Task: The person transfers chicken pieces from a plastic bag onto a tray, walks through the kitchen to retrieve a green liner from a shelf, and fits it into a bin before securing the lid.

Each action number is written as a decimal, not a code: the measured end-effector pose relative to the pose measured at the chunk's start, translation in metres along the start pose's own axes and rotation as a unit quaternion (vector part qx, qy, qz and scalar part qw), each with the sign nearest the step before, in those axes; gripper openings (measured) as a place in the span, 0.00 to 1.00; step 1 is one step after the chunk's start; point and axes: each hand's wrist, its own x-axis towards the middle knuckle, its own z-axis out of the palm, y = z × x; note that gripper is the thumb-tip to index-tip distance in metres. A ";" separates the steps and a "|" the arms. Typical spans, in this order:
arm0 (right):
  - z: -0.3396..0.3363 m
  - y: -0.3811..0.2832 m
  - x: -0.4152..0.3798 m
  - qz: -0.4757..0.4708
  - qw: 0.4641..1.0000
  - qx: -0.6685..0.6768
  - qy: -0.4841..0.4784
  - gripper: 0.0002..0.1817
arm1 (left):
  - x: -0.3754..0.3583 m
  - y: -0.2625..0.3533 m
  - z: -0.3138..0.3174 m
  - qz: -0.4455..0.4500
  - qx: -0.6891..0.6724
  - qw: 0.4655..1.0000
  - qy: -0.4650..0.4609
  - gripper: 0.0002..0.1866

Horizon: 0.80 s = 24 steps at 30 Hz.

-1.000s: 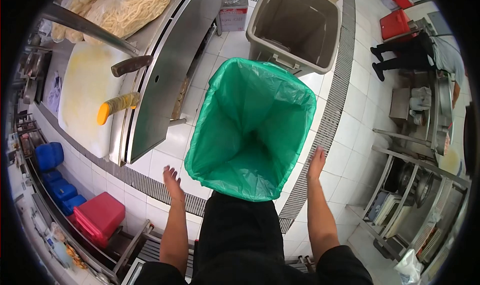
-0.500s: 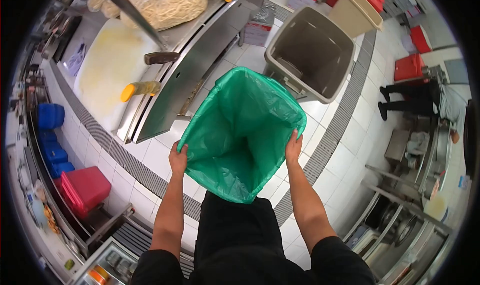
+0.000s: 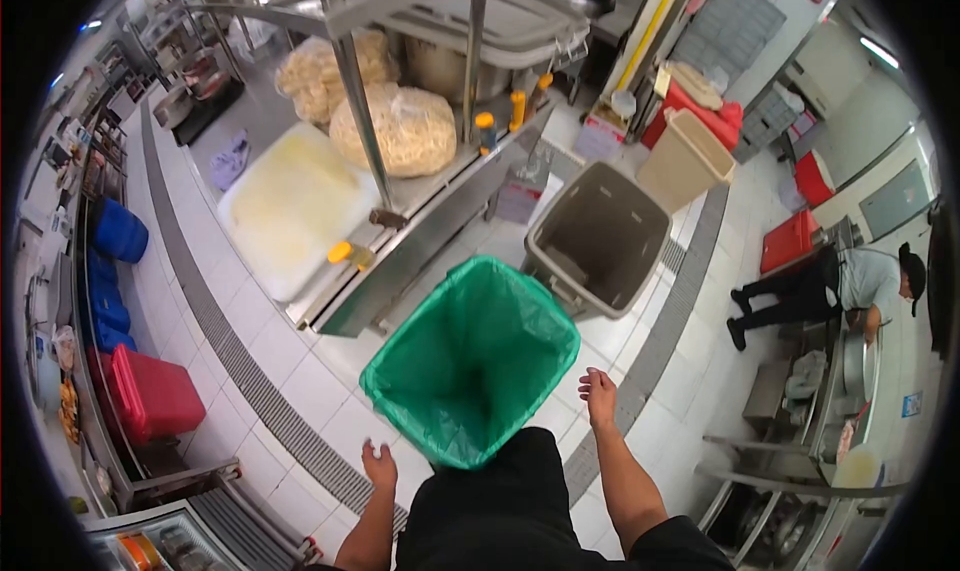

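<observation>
Directly before my legs stands a bin lined with a green bin bag [image 3: 470, 361], its edge folded out over the rim and its mouth wide open. The bag hides the bin itself. My left hand [image 3: 379, 464] is off the bag, low on its left, fingers apart and holding nothing. On the other side my right hand [image 3: 598, 395] hangs a short way from the bag's right edge, also unoccupied, with its fingers spread. Just beyond the green bag is a grey-brown bin [image 3: 600, 239] with no bag in it.
A steel worktable [image 3: 430, 231] at upper left carries a cutting board [image 3: 295, 211], bagged noodles [image 3: 393, 131] and yellow-capped bottles. A beige bin [image 3: 685, 161] stands behind the grey-brown one. Floor grates run on both sides. A person [image 3: 800, 289] works at the right counter; a red container [image 3: 155, 393] is left.
Both hands have let go of the bag's edge and moved outward and down from it. The view has tilted up, showing more of the worktable and the person at right.
</observation>
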 end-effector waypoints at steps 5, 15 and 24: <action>0.047 -0.168 0.100 -0.168 0.981 0.063 -0.077 0.17 | -0.016 0.031 -0.024 0.027 0.039 0.999 0.018 0.11; 0.115 -0.328 0.281 -0.207 0.939 0.130 -0.244 0.15 | 0.056 0.560 0.063 0.326 -0.097 0.940 0.027 0.14; -0.038 -0.158 0.332 -0.027 0.992 0.094 -0.076 0.13 | 0.140 0.806 0.109 0.536 -0.022 0.837 0.105 0.12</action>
